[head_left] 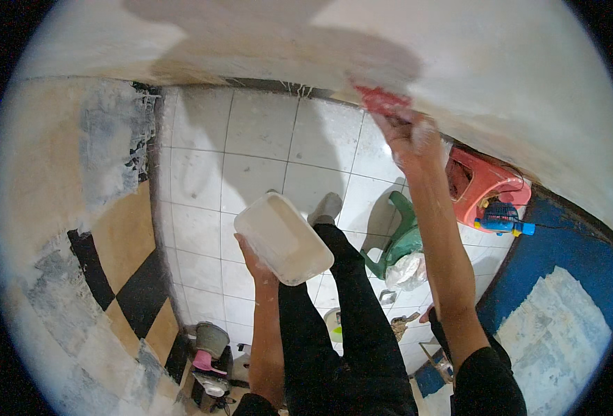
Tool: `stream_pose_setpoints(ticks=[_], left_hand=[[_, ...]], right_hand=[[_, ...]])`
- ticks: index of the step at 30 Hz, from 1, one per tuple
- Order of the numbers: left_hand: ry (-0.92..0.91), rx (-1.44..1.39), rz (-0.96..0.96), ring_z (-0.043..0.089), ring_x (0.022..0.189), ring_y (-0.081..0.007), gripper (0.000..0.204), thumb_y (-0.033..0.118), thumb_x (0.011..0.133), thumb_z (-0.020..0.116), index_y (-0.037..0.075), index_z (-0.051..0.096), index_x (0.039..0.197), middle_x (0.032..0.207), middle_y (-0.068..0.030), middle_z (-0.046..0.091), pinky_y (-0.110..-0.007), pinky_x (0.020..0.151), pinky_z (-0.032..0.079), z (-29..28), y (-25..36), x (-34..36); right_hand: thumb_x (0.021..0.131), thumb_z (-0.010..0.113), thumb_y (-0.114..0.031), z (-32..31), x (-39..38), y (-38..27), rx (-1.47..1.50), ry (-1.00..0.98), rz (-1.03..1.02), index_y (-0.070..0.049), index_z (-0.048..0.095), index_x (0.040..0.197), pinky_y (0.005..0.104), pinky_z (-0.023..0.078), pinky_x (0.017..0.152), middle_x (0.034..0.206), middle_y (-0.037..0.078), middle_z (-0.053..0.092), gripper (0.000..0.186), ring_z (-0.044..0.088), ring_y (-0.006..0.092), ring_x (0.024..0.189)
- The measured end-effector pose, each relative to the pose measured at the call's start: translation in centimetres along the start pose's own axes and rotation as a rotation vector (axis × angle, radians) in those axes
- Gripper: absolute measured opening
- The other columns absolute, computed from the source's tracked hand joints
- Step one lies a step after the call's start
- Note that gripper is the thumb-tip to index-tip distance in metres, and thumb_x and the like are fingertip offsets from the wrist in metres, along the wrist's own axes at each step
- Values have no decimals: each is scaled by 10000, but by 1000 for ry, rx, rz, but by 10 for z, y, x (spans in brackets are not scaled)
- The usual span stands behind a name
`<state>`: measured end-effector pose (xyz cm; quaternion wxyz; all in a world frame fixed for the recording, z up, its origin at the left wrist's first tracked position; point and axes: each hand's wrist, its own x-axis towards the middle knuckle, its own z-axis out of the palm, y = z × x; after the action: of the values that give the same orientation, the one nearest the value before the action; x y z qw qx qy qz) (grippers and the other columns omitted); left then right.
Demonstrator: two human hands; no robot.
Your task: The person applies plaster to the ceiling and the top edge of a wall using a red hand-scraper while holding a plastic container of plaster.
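My left hand (253, 261) grips a whitish rectangular plastic tub (283, 239) by its left side, holding it above the floor in front of my legs. The tub's inside looks pale and creamy; whether that is paste or bare plastic is hard to tell. At the upper right my right hand (412, 139), pale smears on it, closes round a red flat spreader (384, 100). Motion blurs the spreader, which lies against or very close to the whitish wall (265, 41). Its exact edge cannot be made out.
A red plastic stool (462, 180) stands by the wall with a small blue fan (503, 218) on it. Nearer are a green stool (405, 232) and a clear plastic bag (407, 272). A grey bucket (211, 338) sits lower left, beside the patchy left wall (122, 236).
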<state>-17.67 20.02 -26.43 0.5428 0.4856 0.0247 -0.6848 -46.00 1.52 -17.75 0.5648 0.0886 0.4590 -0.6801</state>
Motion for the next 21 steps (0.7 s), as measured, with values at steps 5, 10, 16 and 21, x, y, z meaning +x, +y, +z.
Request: stream_pose_setpoints(ticks=[5, 10, 16, 21], left_hand=[[54, 51, -18, 408, 1205, -269, 652, 575, 926, 291, 88, 319, 1358, 1330, -121, 392, -409, 1008, 373, 12, 9, -4], [131, 55, -28, 413, 1204, -271, 646, 569, 929, 290, 89, 322, 1359, 1325, -126, 404, -412, 1013, 366, 14, 25, -13], [42, 12, -26, 416, 1204, -279, 644, 564, 933, 279, 87, 318, 1364, 1343, -125, 395, -415, 1012, 365, -4, 9, -3], [25, 44, -53, 411, 1208, -280, 641, 557, 934, 286, 78, 322, 1358, 1342, -126, 395, -417, 1015, 363, 8, 5, -1]], right_hand=[[835, 347, 93, -41, 94, -5, 94, -101, 38, 221, 315, 1148, 526, 412, 1000, 1210, 351, 420, 340, 452, 452, 1145], [803, 372, 133, 11, 10, -35, -561, -262, -259, 231, 290, 1164, 542, 371, 1027, 1253, 347, 377, 382, 418, 456, 1176], [803, 344, 148, -8, -24, -15, 201, -39, -2, 236, 259, 1203, 524, 370, 1033, 1268, 335, 371, 419, 412, 430, 1191], [822, 286, 131, -33, 80, -16, 127, 5, -39, 232, 275, 1178, 553, 360, 1030, 1261, 358, 359, 371, 384, 483, 1185]])
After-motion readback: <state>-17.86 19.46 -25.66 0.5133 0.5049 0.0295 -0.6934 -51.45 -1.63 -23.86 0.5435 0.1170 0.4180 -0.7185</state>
